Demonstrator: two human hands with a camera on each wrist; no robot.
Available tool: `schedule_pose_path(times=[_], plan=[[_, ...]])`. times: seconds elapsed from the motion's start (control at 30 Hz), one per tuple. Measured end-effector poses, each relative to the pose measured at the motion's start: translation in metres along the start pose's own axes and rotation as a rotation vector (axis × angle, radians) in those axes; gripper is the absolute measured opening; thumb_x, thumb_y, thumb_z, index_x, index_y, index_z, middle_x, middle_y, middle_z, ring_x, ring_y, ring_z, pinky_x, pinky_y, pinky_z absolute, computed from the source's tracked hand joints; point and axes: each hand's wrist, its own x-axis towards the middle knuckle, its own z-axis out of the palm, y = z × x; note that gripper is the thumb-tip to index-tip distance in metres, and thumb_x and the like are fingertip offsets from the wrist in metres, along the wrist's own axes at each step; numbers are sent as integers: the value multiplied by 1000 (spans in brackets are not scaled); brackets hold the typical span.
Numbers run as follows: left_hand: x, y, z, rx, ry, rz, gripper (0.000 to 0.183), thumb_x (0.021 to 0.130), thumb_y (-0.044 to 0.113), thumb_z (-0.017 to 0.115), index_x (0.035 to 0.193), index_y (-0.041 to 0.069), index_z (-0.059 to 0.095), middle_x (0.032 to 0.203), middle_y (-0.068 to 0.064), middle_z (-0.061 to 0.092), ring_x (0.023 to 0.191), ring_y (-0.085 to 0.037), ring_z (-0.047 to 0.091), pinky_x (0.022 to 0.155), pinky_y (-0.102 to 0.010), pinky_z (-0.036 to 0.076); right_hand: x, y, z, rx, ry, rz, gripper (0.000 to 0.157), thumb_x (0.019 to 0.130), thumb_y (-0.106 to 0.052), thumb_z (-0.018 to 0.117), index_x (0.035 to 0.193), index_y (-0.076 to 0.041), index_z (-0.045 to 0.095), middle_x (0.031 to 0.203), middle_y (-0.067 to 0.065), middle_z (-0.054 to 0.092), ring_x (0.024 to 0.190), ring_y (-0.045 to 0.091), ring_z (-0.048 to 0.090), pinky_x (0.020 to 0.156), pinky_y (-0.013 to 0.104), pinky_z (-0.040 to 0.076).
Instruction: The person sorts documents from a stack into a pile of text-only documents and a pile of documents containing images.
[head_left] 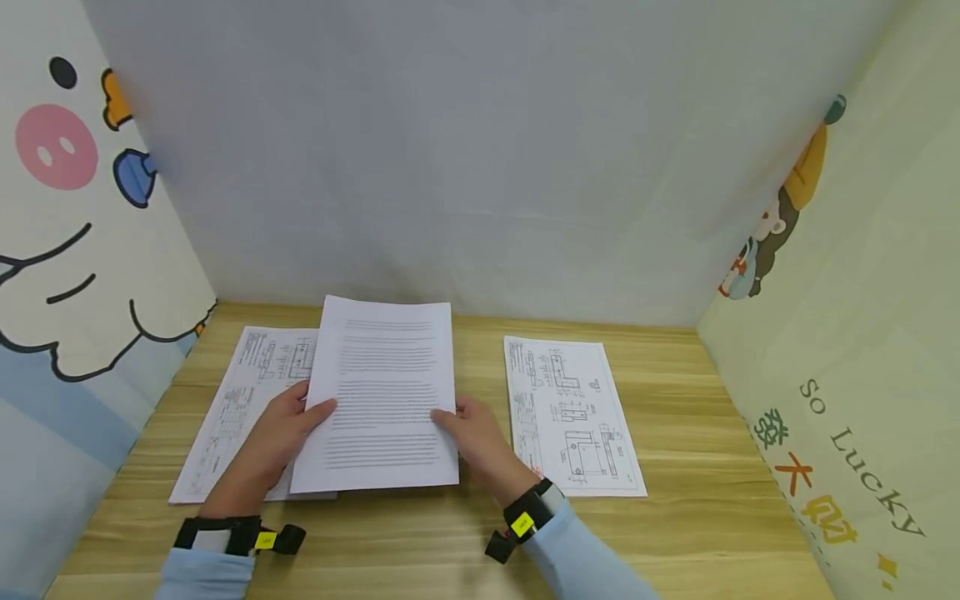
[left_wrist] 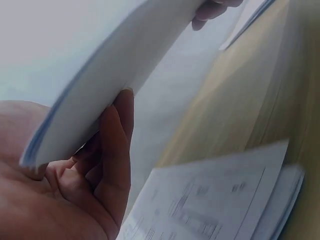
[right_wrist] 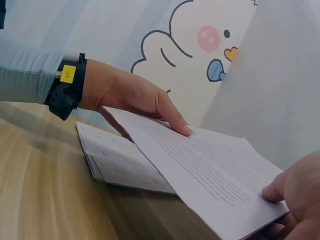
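A stack of printed text pages (head_left: 386,392) is held up above the table between both hands. My left hand (head_left: 281,433) grips its left edge, thumb on the printed face and fingers behind, as the left wrist view shows. At the right edge, my right hand (head_left: 483,437) pinches the pages the same way, thumb on top. Under and to the left of the held pages lies a pile of technical drawings (head_left: 225,417), partly covered by them in the head view. Another sheet of drawings (head_left: 573,417) lies to the right, beside my right wrist.
The wooden table (head_left: 675,433) runs back to a grey cloth wall (head_left: 465,167). A cartoon-printed panel (head_left: 60,250) stands at the left, and a panel with lettering (head_left: 847,333) at the right. Each wrist wears a black strap (head_left: 528,504) with a small camera.
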Motion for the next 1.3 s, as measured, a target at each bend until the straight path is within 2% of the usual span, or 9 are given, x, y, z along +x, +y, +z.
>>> schedule_pose_path(times=[0.23, 0.37, 0.57, 0.67, 0.83, 1.0, 1.17, 1.3], plan=[[9, 7, 32, -19, -42, 45, 63, 106, 34, 60, 160, 9, 37, 134, -18, 65, 102, -23, 72, 81, -34, 61, -9, 3, -34, -64, 46, 16, 40, 102, -26, 65, 134, -3, 65, 106, 9, 79, 90, 22, 75, 73, 33, 60], [14, 8, 49, -26, -53, 64, 61, 106, 33, 61, 158, 10, 39, 133, -18, 65, 102, -24, 71, 81, -34, 60, -15, 4, -49, -56, 66, 3, 40, 102, -25, 65, 136, -4, 65, 108, 10, 78, 92, 23, 75, 75, 33, 61], [19, 9, 65, -6, -44, 79, 58, 106, 30, 61, 156, 10, 42, 131, -16, 66, 101, -24, 71, 81, -35, 60, -20, 5, -65, -38, 86, -2, 40, 101, -25, 66, 135, -4, 64, 109, 11, 78, 93, 24, 75, 75, 32, 60], [22, 8, 71, 46, -18, 85, 56, 105, 29, 62, 154, 9, 44, 128, -15, 67, 99, -24, 71, 79, -34, 60, -21, 7, -69, -58, 96, -14, 38, 101, -25, 67, 133, -4, 65, 108, 11, 78, 92, 24, 75, 74, 32, 61], [27, 6, 77, 204, 33, 131, 54, 105, 26, 61, 152, 4, 47, 128, -16, 66, 96, -23, 68, 78, -35, 57, -16, 13, -69, -206, 139, -109, 31, 99, -21, 70, 123, -2, 69, 98, 10, 78, 81, 21, 75, 66, 33, 61], [34, -4, 80, 353, 72, 190, 53, 104, 22, 61, 150, -1, 49, 132, -20, 65, 100, -25, 67, 83, -41, 56, -11, 23, -66, -384, 144, -212, 28, 98, -17, 72, 119, 2, 70, 93, 11, 78, 75, 16, 73, 62, 32, 60], [35, -9, 84, 439, 96, 184, 54, 102, 21, 64, 149, -3, 50, 132, -22, 65, 103, -28, 68, 83, -44, 57, -7, 30, -63, -536, 163, -214, 29, 97, -18, 73, 119, -1, 71, 92, 7, 78, 71, 10, 71, 60, 28, 58], [35, -11, 86, 501, 124, 164, 54, 99, 22, 68, 145, -5, 54, 127, -22, 68, 99, -28, 68, 80, -44, 56, -6, 31, -60, -628, 184, -224, 31, 95, -18, 75, 120, 0, 72, 85, 3, 76, 66, 7, 68, 56, 25, 56]])
